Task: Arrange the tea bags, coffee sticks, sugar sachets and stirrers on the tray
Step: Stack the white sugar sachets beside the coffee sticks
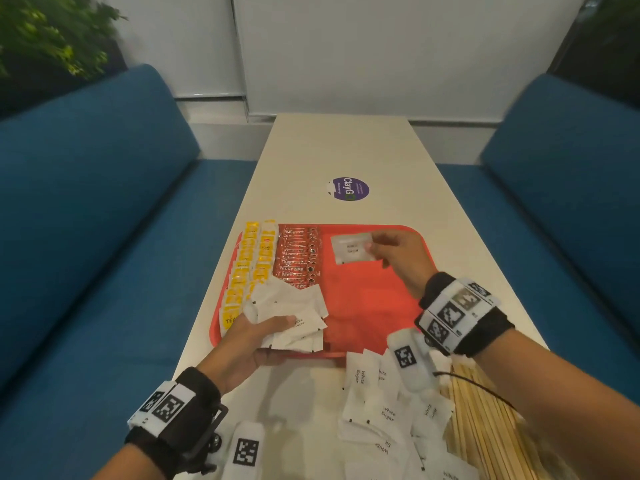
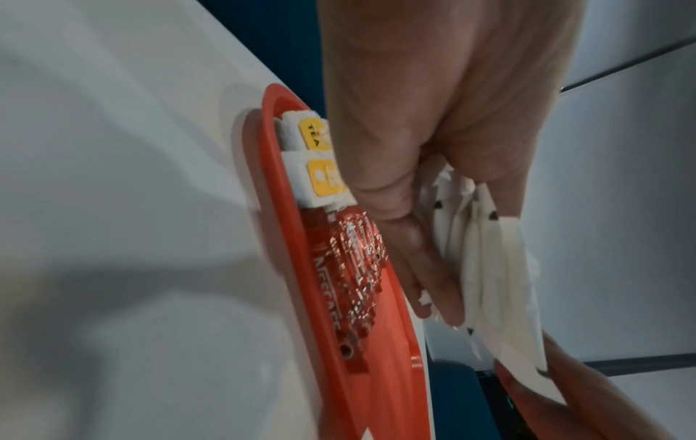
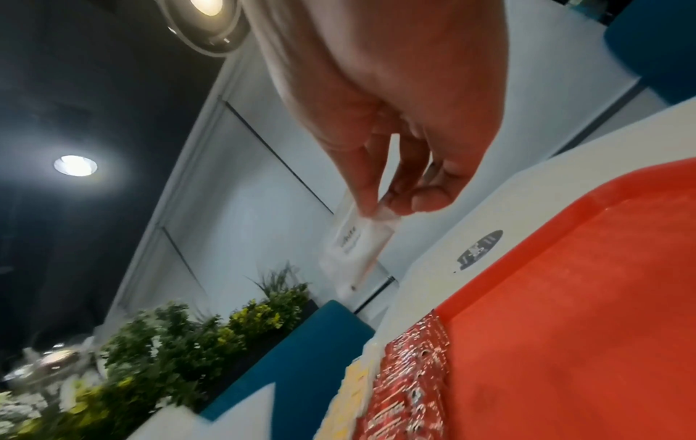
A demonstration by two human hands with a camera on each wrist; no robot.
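White sugar sachet (image 1: pixel 352 249) pinched in right hand (image 1: pixel 398 251); sachet bundle (image 1: pixel 294 317) clutched in left hand (image 1: pixel 249 344).

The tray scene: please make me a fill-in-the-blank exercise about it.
1. The right hand pinches one ____ sachet.
2. The left hand holds a bunch of sachets above the ____ tray.
3. The coffee sticks lie beside the yellow ____ bags.

Missing words: sugar; red; tea

The left hand (image 1: pixel 249 341) and its sachets (image 1: pixel 294 317) hide the nearest coffee sticks (image 1: pixel 298 258).
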